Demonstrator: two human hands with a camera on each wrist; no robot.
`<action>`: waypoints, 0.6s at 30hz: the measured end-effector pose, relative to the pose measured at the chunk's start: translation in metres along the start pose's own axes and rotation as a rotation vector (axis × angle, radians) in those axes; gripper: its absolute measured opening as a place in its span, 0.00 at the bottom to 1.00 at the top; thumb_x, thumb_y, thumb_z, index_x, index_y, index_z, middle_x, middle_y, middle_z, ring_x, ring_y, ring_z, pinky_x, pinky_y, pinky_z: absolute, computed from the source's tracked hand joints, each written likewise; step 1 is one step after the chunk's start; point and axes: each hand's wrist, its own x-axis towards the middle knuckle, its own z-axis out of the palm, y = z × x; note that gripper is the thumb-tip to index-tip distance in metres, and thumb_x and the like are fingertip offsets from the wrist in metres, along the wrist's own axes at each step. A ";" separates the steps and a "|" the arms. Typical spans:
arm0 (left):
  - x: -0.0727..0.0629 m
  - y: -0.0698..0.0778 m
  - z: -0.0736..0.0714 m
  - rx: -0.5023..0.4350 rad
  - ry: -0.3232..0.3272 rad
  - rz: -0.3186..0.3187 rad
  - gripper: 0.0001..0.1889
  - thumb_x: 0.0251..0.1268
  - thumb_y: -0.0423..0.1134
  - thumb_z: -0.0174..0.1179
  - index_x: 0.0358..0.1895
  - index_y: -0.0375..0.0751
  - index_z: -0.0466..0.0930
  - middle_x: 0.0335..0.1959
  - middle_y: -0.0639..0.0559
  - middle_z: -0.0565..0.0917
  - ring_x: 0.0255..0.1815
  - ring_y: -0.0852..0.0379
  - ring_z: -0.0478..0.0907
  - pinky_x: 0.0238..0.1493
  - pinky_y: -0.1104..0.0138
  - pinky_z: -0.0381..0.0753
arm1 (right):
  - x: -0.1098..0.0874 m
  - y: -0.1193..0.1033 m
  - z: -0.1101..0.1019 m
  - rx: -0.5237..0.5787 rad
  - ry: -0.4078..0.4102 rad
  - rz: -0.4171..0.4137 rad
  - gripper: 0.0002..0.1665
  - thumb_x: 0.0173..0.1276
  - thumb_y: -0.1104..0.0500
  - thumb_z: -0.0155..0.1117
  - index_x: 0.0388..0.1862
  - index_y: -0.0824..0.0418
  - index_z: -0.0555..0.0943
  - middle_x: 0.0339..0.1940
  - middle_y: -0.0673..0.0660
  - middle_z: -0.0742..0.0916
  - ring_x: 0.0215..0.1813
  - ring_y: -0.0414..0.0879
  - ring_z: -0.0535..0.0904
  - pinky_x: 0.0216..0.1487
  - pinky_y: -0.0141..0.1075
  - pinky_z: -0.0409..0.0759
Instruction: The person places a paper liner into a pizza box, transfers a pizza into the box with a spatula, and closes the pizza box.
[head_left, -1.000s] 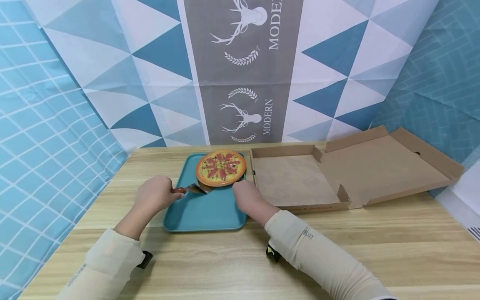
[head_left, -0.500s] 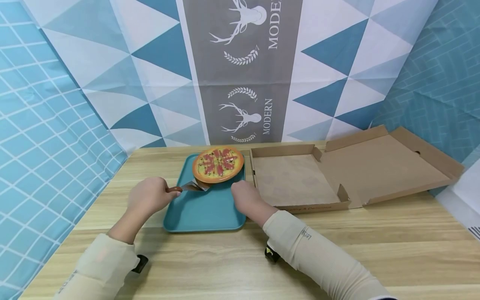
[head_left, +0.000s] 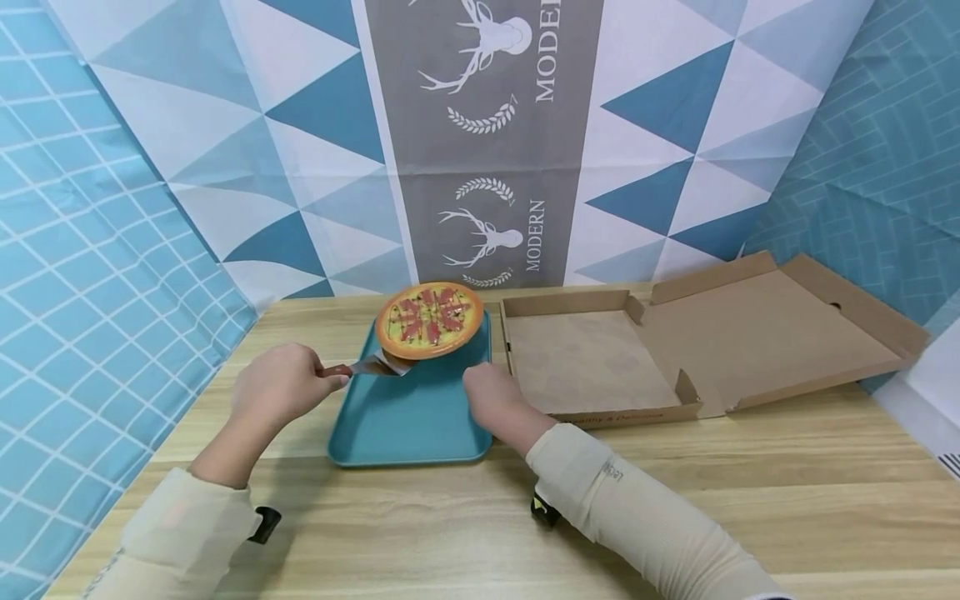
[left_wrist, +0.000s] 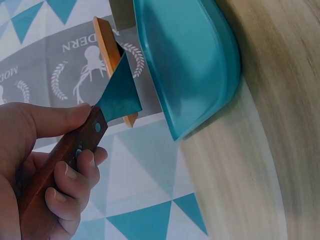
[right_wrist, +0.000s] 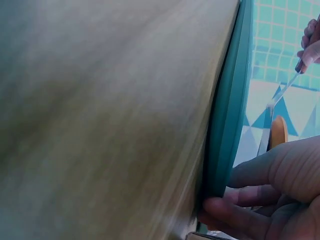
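My left hand (head_left: 276, 385) grips the brown wooden handle of a pizza server (head_left: 369, 364). On its metal blade rests a round pizza (head_left: 430, 321) with an orange crust and red topping strips, raised above the far end of a teal tray (head_left: 411, 427). In the left wrist view, my thumb and curled fingers wrap the handle (left_wrist: 65, 165), and the pizza (left_wrist: 106, 45) shows edge-on. My right hand (head_left: 498, 395) holds the tray's right edge. Close up in the right wrist view, the tray rim (right_wrist: 227, 115) sits between my fingers (right_wrist: 235, 215).
An open cardboard pizza box (head_left: 592, 354) stands just right of the tray, its lid (head_left: 772, 333) laid out to the right. Patterned cloth (head_left: 322, 167) hangs behind the wooden table (head_left: 420, 533), and a blue checked cloth (head_left: 90, 275) hangs at the left.
My left hand has moved left and slightly up with the server. The pizza has risen off the tray and shifted left with it. My right hand has stayed at the tray's edge.
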 end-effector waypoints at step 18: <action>-0.007 0.001 -0.013 0.006 0.015 0.008 0.19 0.60 0.53 0.65 0.16 0.48 0.80 0.11 0.57 0.67 0.14 0.56 0.64 0.14 0.66 0.58 | -0.021 -0.022 -0.012 0.035 -0.033 -0.106 0.10 0.64 0.55 0.68 0.42 0.57 0.84 0.38 0.54 0.78 0.40 0.47 0.73 0.32 0.41 0.79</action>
